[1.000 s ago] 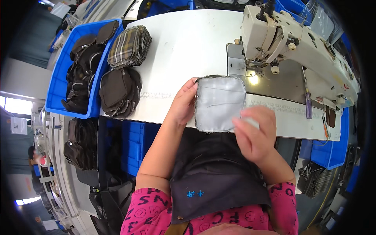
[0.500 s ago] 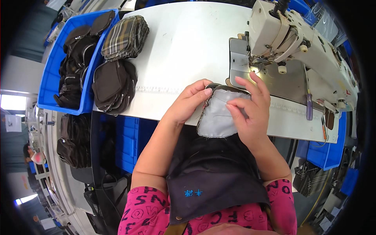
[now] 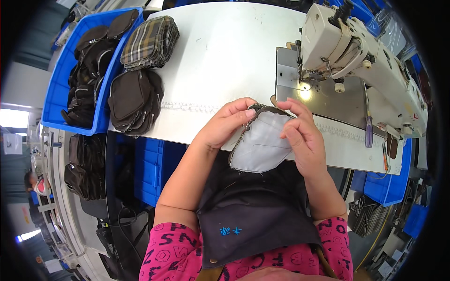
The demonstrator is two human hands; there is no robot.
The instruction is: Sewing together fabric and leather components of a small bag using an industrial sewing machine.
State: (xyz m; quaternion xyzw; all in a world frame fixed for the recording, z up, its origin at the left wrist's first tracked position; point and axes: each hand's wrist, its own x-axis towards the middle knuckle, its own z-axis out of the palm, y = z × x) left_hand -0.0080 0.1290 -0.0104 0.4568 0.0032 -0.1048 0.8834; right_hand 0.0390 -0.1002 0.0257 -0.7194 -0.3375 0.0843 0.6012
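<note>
A small zippered pouch [image 3: 263, 143], its pale grey lining turned toward me and its raw edges frayed, is held over the front edge of the sewing table. My left hand [image 3: 228, 122] pinches its upper left corner between thumb and fingers, beside the dark zipper along the top. At the upper right edge, my right hand [image 3: 307, 140] has curled fingers and a bent thumb closed on the pouch; the fingertips are partly hidden. Just beyond my hands stands a white sewing machine [image 3: 328, 40], with its lit metal plate [image 3: 323, 99] under the needle.
At the left, a blue bin [image 3: 56, 103] holds dark pouches. Beside it lie a stack of plaid pieces [image 3: 149, 42] and a pile of dark zippered pouches [image 3: 133, 100]. A purple-handled screwdriver [image 3: 369, 133] rests right of the machine plate. A ruler strip [image 3: 187, 107] runs along the table.
The pouch has tilted, its lower end swinging down and left. My right hand has shifted from the lining's face to the upper right edge. My left hand keeps its pinch.
</note>
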